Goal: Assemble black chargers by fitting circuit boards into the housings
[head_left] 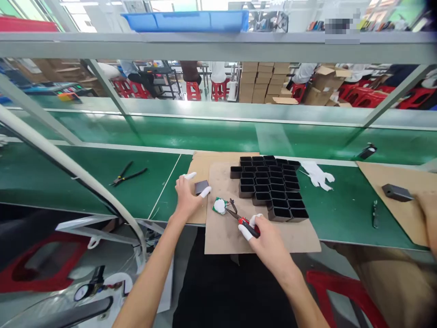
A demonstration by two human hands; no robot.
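My left hand, white covers on its fingertips, is spread around a small dark box. Its thumb lies by the near right side of the box and its forefinger beyond the far left; whether the thumb touches cannot be told. My right hand, also with white fingertip covers, grips red-and-black pliers. Their jaws point left to a small green circuit board covered by a white blob, with short dark wires beside it. Whether the jaws hold anything is too small to see. Open-topped black cases stand in rows beyond.
Cardboard lies under the work. Black-handled cutters are at left; a white glove and a small dark tool at right. Another person's arm is near a dark case. A pale hose crosses the left side.
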